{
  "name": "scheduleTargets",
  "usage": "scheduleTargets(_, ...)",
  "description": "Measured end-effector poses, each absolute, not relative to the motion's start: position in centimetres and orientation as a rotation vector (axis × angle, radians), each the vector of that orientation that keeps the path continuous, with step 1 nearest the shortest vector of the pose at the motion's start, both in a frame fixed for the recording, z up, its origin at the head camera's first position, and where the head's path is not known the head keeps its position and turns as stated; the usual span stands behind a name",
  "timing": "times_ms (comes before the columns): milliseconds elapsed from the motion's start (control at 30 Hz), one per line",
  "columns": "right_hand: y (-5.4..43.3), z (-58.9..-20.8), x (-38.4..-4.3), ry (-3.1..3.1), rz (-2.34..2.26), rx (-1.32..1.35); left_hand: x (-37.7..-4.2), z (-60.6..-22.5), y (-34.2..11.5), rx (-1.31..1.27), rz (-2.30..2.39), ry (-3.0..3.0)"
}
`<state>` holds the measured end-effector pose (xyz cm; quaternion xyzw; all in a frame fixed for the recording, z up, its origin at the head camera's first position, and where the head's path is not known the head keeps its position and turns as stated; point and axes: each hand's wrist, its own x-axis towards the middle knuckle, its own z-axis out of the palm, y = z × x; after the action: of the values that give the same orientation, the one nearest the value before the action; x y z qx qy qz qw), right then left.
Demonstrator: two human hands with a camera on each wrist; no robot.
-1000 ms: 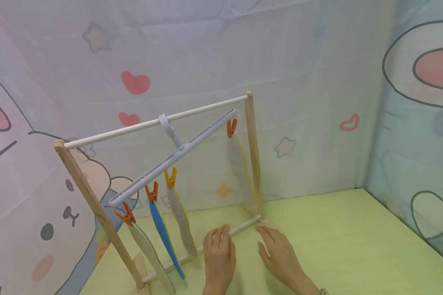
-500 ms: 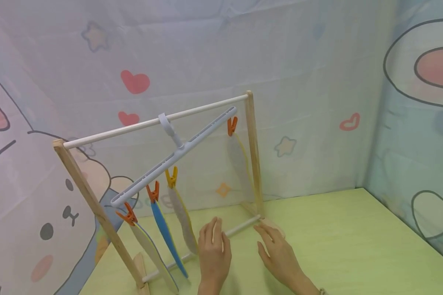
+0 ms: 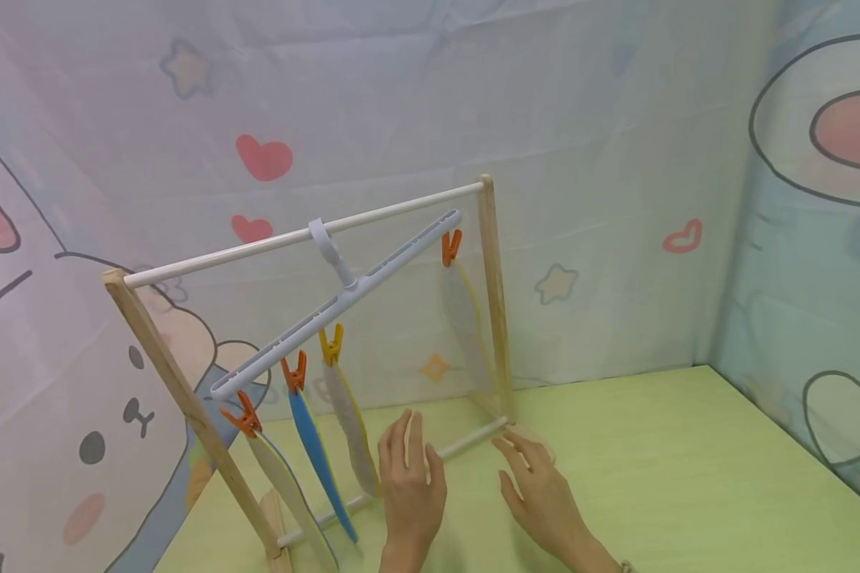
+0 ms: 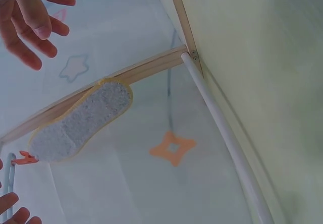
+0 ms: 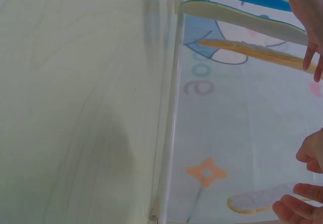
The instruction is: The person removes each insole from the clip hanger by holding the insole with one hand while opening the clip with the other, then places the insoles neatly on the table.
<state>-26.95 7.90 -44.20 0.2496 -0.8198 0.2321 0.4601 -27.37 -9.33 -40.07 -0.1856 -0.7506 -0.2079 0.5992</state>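
My left hand [image 3: 410, 489] hovers in front of the rack's lower bar, just right of a grey insole [image 3: 351, 430] hanging from a yellow clothespin [image 3: 331, 344]. Its fingers are extended and hold nothing. Beside the rack's right foot, my right hand [image 3: 545, 501] is loosely bent and also holds nothing. A pale hanger [image 3: 347, 296] hooks over the top bar. From it hang a blue insole [image 3: 318, 458], a beige insole [image 3: 287, 485] at the near end and another grey insole [image 4: 83, 120] at the far end, each clipped with an orange clothespin.
The wooden rack [image 3: 498, 318], with white upper and lower bars, stands on a pale green table [image 3: 652, 477]. Behind it, a printed cloth backdrop [image 3: 602, 199] covers the walls.
My left hand has shifted a little left and farther forward, its fingers and thumb spreading. The right hand has barely moved. The insoles sway slightly.
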Motion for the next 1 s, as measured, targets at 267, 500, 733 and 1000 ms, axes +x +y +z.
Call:
scheduleTargets(267,7.4,-44.1,-26.9,-2.007,0.576,0.635,-27.2,-38.9,-9.8,-0.446,-0.521,-1.666)
scheduleTargets(500,6.9,-44.2,-26.8,-2.026,0.587,0.631,-27.2,-38.1,-10.2,-0.447,-0.541,-1.63)
scheduleTargets(733,6.7,-43.9,-26.6,-2.054,0.605,0.631,-27.0,-37.4,-10.4,-0.449,-0.577,-1.595)
scheduleTargets(1000,6.2,-43.4,-26.4,-2.069,0.717,0.641,-27.1,-36.7,-10.6,-0.449,-0.606,-1.556)
